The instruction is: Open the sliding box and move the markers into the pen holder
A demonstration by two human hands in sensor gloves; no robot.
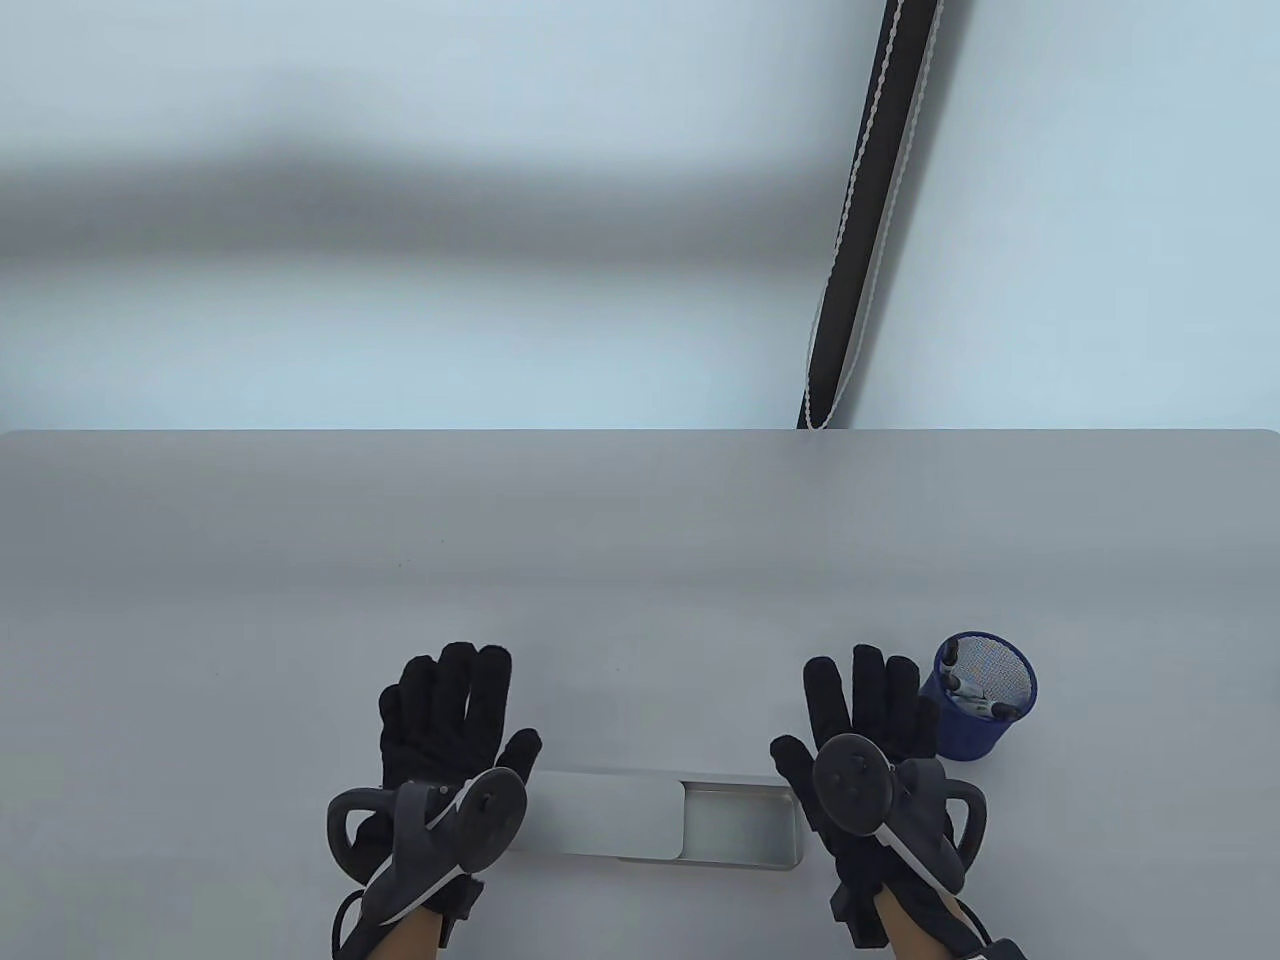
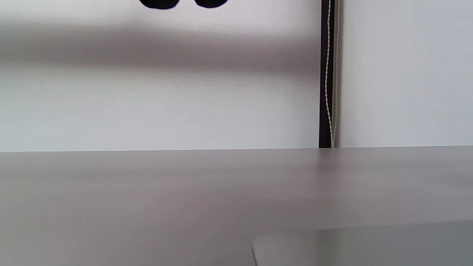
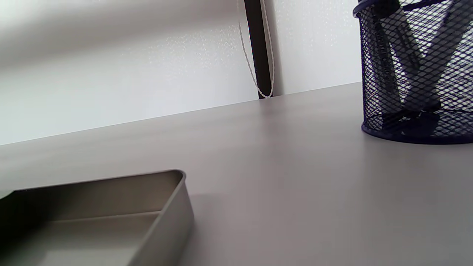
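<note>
A grey metal sliding box [image 1: 740, 825] lies near the table's front edge, its lid [image 1: 600, 812] slid to the left. The uncovered right part of the box [image 3: 111, 221] holds nothing I can see. At the right stands a blue mesh pen holder [image 1: 985, 700] with markers [image 3: 406, 55] standing in it. My left hand [image 1: 440, 720] lies flat with straight fingers left of the box, holding nothing. My right hand [image 1: 870, 720] lies flat between the box and the pen holder [image 3: 417, 74], also holding nothing. In the left wrist view only two fingertips [image 2: 159, 3] and a corner of the lid [image 2: 332, 247] show.
The grey table [image 1: 640, 560] stretches bare behind the hands to its far edge. Beyond it is a pale wall with a dark vertical strip and a looped cord [image 1: 860, 220].
</note>
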